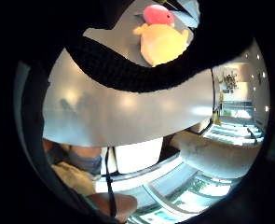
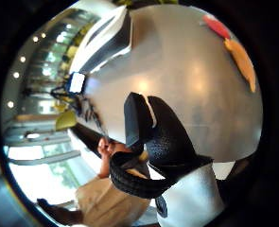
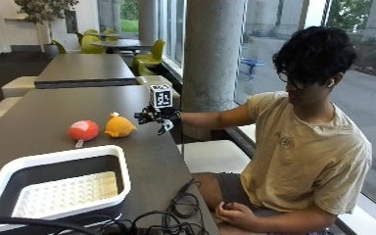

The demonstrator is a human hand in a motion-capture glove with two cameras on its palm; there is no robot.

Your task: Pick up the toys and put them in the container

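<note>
A yellow plush toy point(image 3: 119, 127) and a red-pink round plush toy point(image 3: 83, 130) lie side by side on the dark table point(image 3: 51, 105). My gloved right hand point(image 3: 154, 117) hovers above the table just to the right of the yellow toy, fingers spread toward it and holding nothing. Both toys show in the little finger side palm view, yellow plush toy point(image 1: 161, 43) and pink toy point(image 1: 158, 14), beyond a black strap. The thumb side palm view has them as thin shapes, yellow toy point(image 2: 241, 62) and red toy point(image 2: 216, 25), with a gloved finger point(image 2: 163, 134) curving in front. The white container point(image 3: 56, 183) stands empty at the table's near end.
Black cables point(image 3: 175, 215) lie coiled on the table's near corner beside the container. A grey pillar point(image 3: 211, 54) rises behind the table's right edge. The person's bare left hand point(image 3: 230, 211) rests on their lap. More tables and yellow-green chairs point(image 3: 150, 51) stand farther back.
</note>
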